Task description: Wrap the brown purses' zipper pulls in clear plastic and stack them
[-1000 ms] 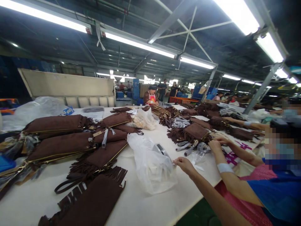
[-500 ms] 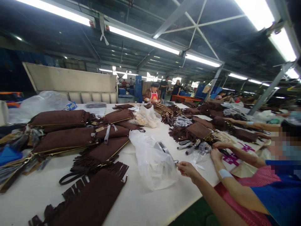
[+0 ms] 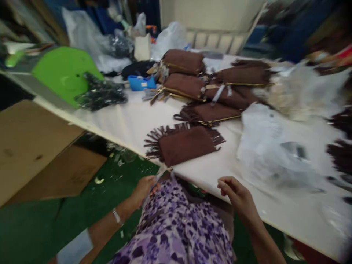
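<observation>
My feed just swung left: right hand (image 3: 238, 196) is off the cloudy white plastic bag (image 3: 266, 146), loosely curled, can't tell if holding anything. Left hand (image 3: 145, 189) grips a thin grey strap (image 3: 158, 175) by the dark-brown fringed fabric bag (image 3: 189, 145), so probably the focus now. It's on the pale flat counter (image 3: 121, 123), near edge, long axis left-right, right end angled away.

Reads as a bag workshop, factory type: long white-topped worktable (image 3: 129, 121) carrying several similar gold-trimmed, dark brown fringed bags (image 3: 188, 145), with crumpled translucent white plastic bags (image 3: 255, 126) near them. Flat brown cardboard panels (image 3: 35, 143) just beside the table, green floor (image 3: 44, 229) littered with small pale scraps (image 3: 99, 181).
</observation>
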{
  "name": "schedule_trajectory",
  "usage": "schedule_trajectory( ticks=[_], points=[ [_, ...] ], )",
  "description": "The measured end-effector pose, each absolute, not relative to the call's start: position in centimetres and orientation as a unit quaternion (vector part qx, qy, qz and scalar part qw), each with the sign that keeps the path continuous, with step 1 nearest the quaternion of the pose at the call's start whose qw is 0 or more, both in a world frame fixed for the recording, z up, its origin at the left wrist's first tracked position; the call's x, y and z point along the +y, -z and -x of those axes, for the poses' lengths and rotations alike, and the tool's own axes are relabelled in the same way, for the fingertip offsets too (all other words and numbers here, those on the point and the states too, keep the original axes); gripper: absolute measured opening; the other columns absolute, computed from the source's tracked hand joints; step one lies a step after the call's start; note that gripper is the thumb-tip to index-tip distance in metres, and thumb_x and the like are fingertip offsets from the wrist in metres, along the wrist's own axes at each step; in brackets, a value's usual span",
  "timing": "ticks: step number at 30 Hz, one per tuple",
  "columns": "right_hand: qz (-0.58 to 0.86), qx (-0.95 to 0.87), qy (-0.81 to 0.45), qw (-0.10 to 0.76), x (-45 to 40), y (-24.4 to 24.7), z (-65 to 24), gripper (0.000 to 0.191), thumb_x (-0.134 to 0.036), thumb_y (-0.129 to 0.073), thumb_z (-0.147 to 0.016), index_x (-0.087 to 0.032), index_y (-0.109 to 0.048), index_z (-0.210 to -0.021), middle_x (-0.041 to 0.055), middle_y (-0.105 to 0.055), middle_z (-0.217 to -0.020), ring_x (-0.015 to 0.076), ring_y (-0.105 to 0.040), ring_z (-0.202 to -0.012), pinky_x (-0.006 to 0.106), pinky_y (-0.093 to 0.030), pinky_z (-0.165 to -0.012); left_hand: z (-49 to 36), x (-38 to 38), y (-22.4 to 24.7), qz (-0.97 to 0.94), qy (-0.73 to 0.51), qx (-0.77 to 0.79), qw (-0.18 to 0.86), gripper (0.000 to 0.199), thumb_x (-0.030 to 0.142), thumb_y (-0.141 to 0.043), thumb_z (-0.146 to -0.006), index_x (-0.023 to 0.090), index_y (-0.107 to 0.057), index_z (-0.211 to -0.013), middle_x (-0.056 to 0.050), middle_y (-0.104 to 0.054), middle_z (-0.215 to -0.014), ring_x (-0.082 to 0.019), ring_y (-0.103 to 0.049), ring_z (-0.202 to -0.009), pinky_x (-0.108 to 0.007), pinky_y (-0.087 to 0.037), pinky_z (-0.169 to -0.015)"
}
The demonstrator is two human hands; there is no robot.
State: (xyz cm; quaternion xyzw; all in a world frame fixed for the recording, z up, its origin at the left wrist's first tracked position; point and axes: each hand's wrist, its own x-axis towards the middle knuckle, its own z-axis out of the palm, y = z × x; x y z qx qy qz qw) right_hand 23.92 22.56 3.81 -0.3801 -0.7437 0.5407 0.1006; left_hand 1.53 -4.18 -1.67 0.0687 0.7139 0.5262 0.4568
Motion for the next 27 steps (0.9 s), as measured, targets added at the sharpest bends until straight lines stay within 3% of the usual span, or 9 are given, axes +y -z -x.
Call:
schedule_trajectory(
  ticks=[4,10,12,14,17,22,27],
  points=[
    [0.233,-0.729,-0.643,-0.018,14.6,-2.7,-15.4,0.024,-0.041,-0.055,-0.084,-0.019,-0.062,-0.09,0.0001,-0.06,-0.07,0.013,-0.054,-0.063,0.024,-0.043,-0.06,-1.9,-6.2,2.4,-0.047,-0.543,0.711,0.444,0.032,0.042,-0.051,-0.084,0.013,-0.062,-0.077,-0.003,-0.06,-0.067,-0.011,-0.045,-0.05,-0.022,-0.03,-0.046],
    [0.142,-0.742,-0.652,-0.058,9.1,0.4,-9.8,0.019,-0.032,-0.051,-0.084,-0.018,-0.063,-0.087,-0.0017,-0.059,-0.065,0.0114,-0.05,-0.056,0.022,-0.04,-0.054,-2.0,-5.5,3.5,-0.084,-0.583,0.675,0.444,0.032,0.042,-0.052,-0.084,0.013,-0.064,-0.09,-0.003,-0.058,-0.065,-0.013,-0.048,-0.052,-0.023,-0.032,-0.047],
    [0.147,-0.758,-0.633,-0.056,8.6,1.0,-9.0,0.018,-0.029,-0.05,-0.083,-0.018,-0.063,-0.086,-0.0024,-0.059,-0.062,0.0116,-0.05,-0.054,0.022,-0.039,-0.053,-2.0,-5.8,3.8,-0.101,-0.586,0.673,0.439,0.037,0.042,-0.05,-0.086,0.011,-0.064,-0.103,-0.002,-0.057,-0.064,-0.013,-0.047,-0.051,-0.023,-0.032,-0.047],
    [0.15,-0.777,-0.61,-0.045,8.3,1.3,-8.6,0.017,-0.026,-0.049,-0.083,-0.018,-0.064,-0.086,-0.0021,-0.061,-0.063,0.0123,-0.053,-0.055,0.022,-0.04,-0.055,-2.0,-6.2,3.9,-0.107,-0.578,0.688,0.424,0.047,0.039,-0.048,-0.088,0.011,-0.056,-0.124,-0.001,-0.058,-0.065,-0.014,-0.048,-0.051,-0.023,-0.033,-0.047],
    [0.157,-0.81,-0.564,-0.033,8.0,1.6,-8.3,0.017,-0.024,-0.048,-0.083,-0.02,-0.065,-0.085,-0.0012,-0.066,-0.07,0.0136,-0.057,-0.061,0.023,-0.041,-0.062,-2.0,-6.5,3.7,-0.11,-0.543,0.726,0.408,0.062,0.032,-0.043,-0.089,0.011,-0.03,-0.146,-0.001,-0.062,-0.067,-0.015,-0.051,-0.052,-0.025,-0.038,-0.052],
    [0.172,-0.846,-0.503,-0.04,8.0,1.8,-7.8,0.017,-0.023,-0.049,-0.083,-0.023,-0.066,-0.087,-0.0006,-0.068,-0.075,0.0154,-0.061,-0.066,0.024,-0.041,-0.063,-2.1,-6.6,2.9,-0.178,-0.483,0.775,0.367,0.065,0.028,-0.036,-0.091,0.01,-0.015,-0.15,-0.002,-0.065,-0.072,-0.02,-0.06,-0.064,-0.032,-0.046,-0.068],
    [0.152,-0.879,-0.449,-0.048,8.4,1.0,-7.4,0.015,-0.022,-0.052,-0.084,-0.025,-0.065,-0.088,-0.002,-0.069,-0.076,0.0149,-0.061,-0.066,0.024,-0.04,-0.065,-2.4,-6.7,3.1,-0.234,-0.437,0.806,0.324,0.065,0.024,-0.034,-0.091,0.013,-0.01,-0.151,-0.002,-0.066,-0.074,-0.022,-0.061,-0.072,-0.033,-0.046,-0.073]
  ],
)
